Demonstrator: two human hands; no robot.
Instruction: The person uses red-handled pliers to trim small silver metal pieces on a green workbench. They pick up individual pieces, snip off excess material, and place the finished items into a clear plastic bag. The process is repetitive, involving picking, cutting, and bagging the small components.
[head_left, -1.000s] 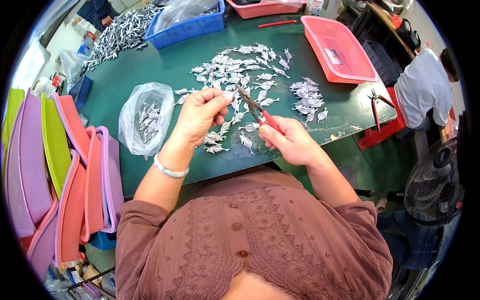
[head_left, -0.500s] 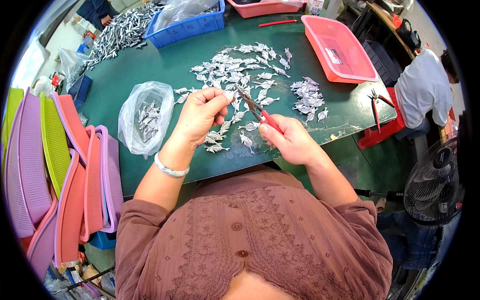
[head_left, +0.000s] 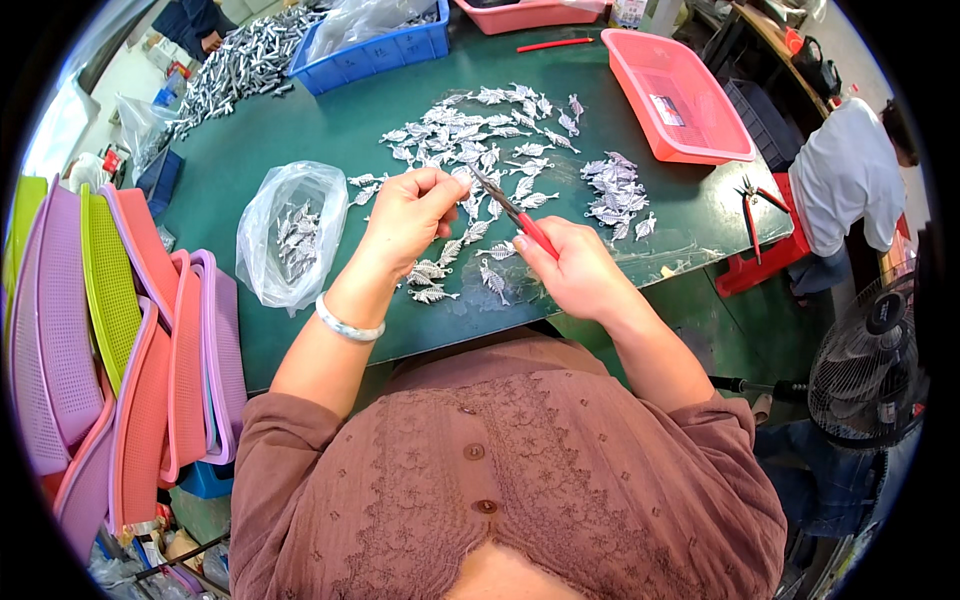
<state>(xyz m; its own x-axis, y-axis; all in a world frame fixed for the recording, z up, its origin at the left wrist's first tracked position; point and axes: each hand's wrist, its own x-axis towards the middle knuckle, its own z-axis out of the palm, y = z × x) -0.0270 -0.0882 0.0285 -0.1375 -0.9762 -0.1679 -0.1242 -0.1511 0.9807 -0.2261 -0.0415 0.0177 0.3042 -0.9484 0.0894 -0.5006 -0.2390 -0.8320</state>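
Note:
My right hand [head_left: 572,262] is closed round the red handles of a pair of pliers [head_left: 508,205], whose dark jaws point up and left. The jaw tips meet the fingertips of my left hand [head_left: 412,212], which pinches something small that I cannot make out. Beneath and beyond my hands, many silver fish-skeleton-shaped metal pieces [head_left: 470,130] lie spread on the green table [head_left: 400,345]. A smaller heap of the pieces [head_left: 615,188] sits to the right. Left of my left hand, an open clear plastic bag [head_left: 290,235] holds more of them.
Pink basket [head_left: 690,100] at the right edge, second pliers [head_left: 752,215] near that corner. A blue crate [head_left: 375,55] and a pile of metal tubes [head_left: 245,60] are at the back. Stacked plastic baskets [head_left: 120,330] crowd the left. A seated person [head_left: 850,180] and fan [head_left: 865,360] are right.
The pliers' handles have come closer together in my right hand, and the jaws now look closed at my left fingertips. My left hand has shifted only slightly.

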